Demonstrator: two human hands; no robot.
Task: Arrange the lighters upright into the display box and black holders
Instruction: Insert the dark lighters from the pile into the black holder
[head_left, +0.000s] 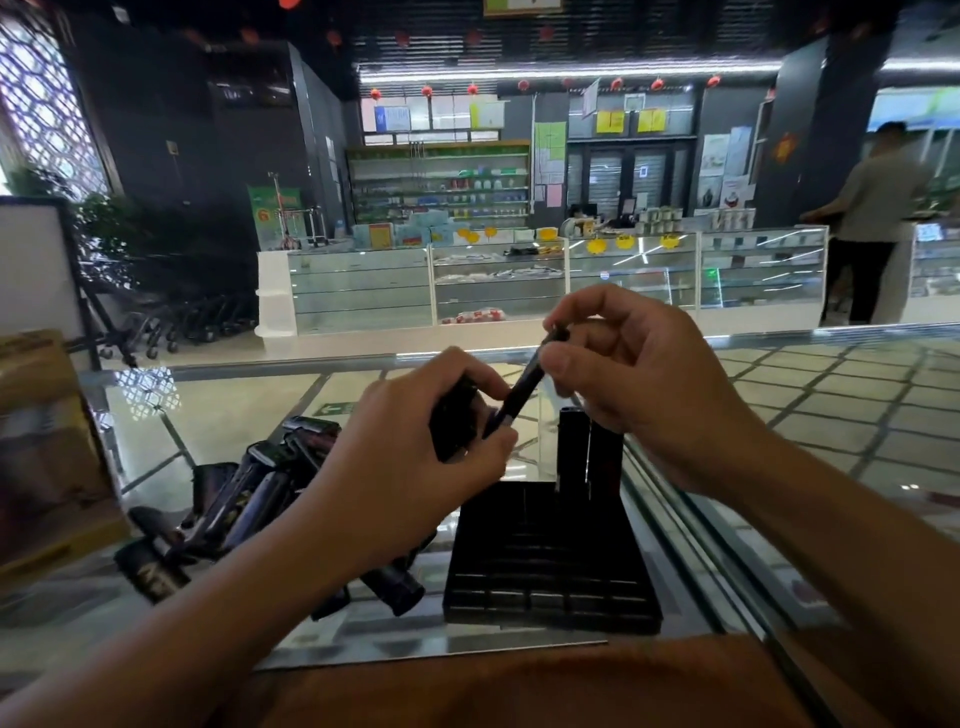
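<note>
Both hands held lighters up over the black tray, ready to stand one in a slot.

The right hand pinched the top of one tilted lighter, and its low end touched the left hand's fingers. The left hand was curled round a dark bunch of what looked like more lighters. The tray sat right below both hands, with two lighters already standing at its far side, under the right hand. A pile of loose lighters lay beside the left wrist. To do this step well, the tilted lighter probably needed to be turned straight up first, then lowered slowly into a free slot next to the standing two. The left hand would best stay out of the way and not bump them.
</note>
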